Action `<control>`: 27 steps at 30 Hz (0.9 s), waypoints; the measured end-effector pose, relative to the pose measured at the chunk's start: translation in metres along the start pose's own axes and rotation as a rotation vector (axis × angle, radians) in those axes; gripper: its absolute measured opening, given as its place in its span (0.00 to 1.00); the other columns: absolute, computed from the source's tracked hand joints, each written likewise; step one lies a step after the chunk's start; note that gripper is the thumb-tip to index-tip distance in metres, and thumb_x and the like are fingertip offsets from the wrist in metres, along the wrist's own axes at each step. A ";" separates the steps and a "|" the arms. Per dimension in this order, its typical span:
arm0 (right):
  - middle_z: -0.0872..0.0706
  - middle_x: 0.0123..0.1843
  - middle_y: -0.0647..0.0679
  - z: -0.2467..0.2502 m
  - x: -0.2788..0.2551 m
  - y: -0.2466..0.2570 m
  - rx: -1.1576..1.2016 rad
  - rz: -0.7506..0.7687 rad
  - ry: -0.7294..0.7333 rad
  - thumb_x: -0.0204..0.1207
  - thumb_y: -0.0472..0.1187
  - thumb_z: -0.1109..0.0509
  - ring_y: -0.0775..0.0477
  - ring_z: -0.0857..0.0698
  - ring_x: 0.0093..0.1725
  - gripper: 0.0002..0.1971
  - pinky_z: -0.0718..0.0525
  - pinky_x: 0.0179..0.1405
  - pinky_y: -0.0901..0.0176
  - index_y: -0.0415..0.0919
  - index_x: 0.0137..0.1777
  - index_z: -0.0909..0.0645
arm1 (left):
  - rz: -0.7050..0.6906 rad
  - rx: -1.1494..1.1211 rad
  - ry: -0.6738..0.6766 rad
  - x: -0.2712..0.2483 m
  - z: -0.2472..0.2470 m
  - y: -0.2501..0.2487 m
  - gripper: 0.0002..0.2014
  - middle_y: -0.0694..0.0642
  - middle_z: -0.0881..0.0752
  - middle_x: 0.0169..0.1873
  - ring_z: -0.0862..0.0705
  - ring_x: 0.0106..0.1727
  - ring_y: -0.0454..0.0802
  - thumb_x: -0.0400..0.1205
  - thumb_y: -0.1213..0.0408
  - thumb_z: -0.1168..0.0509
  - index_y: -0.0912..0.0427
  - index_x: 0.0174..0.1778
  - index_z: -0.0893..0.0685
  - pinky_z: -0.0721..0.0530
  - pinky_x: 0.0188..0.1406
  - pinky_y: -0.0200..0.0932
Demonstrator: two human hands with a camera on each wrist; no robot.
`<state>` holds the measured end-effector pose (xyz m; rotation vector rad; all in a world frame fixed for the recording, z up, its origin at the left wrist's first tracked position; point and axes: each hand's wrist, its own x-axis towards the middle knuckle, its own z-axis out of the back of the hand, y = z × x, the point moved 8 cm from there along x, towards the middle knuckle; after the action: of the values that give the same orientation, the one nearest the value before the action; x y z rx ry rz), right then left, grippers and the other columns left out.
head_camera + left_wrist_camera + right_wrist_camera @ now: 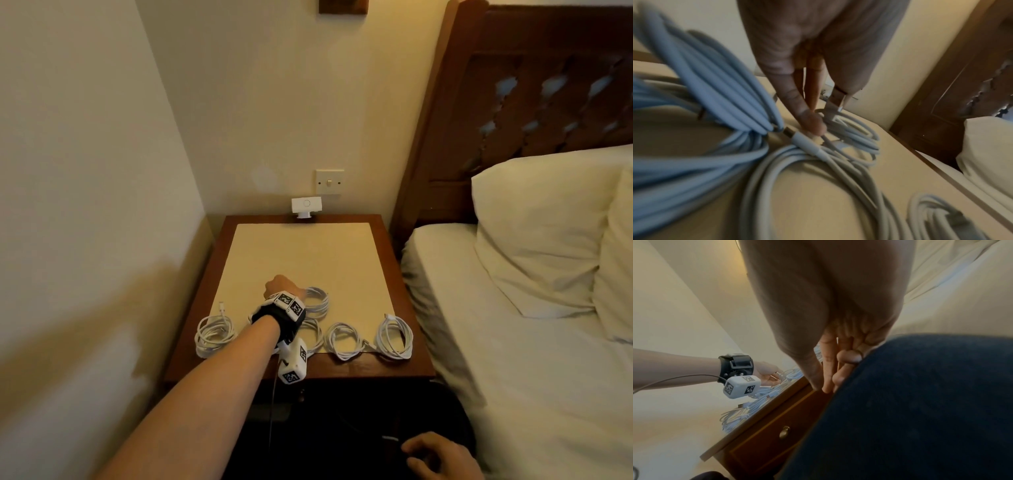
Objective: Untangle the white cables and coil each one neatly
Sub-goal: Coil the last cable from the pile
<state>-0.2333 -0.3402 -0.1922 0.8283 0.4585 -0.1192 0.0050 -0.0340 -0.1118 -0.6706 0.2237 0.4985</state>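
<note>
1. On the desk, a wooden bedside top with a cream mat inset, the cables are gathered along the near edge; the far half of the mat lies bare up to the wall.
2. The desk is bounded by a wall on the left, a wall at the back, and the bed close on the right; only the near side is open.
3. Five white cable coils are counted in the head view: the left coil at the mat's left edge, the rear coil beside the left hand, the middle coil partly hidden under the wrist, then the fourth coil and the right coil near the front right corner.
4. The coils are round, loose, multi-loop bundles of smooth rubbery cord; they lie apart or just touching.
5. In the left wrist view the fingers of the left hand are seen pointing down, narrow, with a tip pressed on a cord beside a white plug end; whether the cord is pinched cannot be told.
6. The right hand rests off the desk on dark blue fabric, fingers loosely curled, holding nothing.
7. One white device and one wall switch are noted at the back wall.
</note>
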 end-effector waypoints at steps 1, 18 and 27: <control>0.10 0.44 0.61 0.001 0.001 0.000 0.008 -0.016 0.005 0.63 0.64 0.22 0.62 0.12 0.42 0.10 0.19 0.53 0.70 0.69 0.43 0.15 | -0.001 -0.003 -0.003 0.000 0.000 -0.001 0.19 0.57 0.19 0.24 0.21 0.25 0.53 0.80 0.63 0.31 0.64 0.24 0.24 0.22 0.28 0.42; 0.17 0.46 0.79 0.003 0.006 0.007 -0.064 -0.018 0.031 0.60 0.65 0.22 0.68 0.15 0.44 0.12 0.22 0.51 0.78 0.77 0.43 0.18 | -0.232 -0.180 -0.217 -0.044 0.058 -0.008 0.13 0.52 0.12 0.34 0.16 0.38 0.55 0.79 0.50 0.31 0.54 0.35 0.11 0.21 0.39 0.42; 0.14 0.40 0.74 -0.001 0.002 0.001 -0.157 0.013 -0.039 0.71 0.47 0.22 0.68 0.15 0.43 0.10 0.20 0.46 0.73 0.68 0.39 0.14 | -0.016 -0.532 -0.024 -0.096 -0.019 0.089 0.18 0.56 0.24 0.17 0.27 0.19 0.53 0.75 0.56 0.30 0.61 0.23 0.21 0.29 0.24 0.38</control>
<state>-0.2319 -0.3386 -0.1930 0.6735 0.4199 -0.0862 -0.1234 -0.0217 -0.1402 -1.1828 0.0594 0.5551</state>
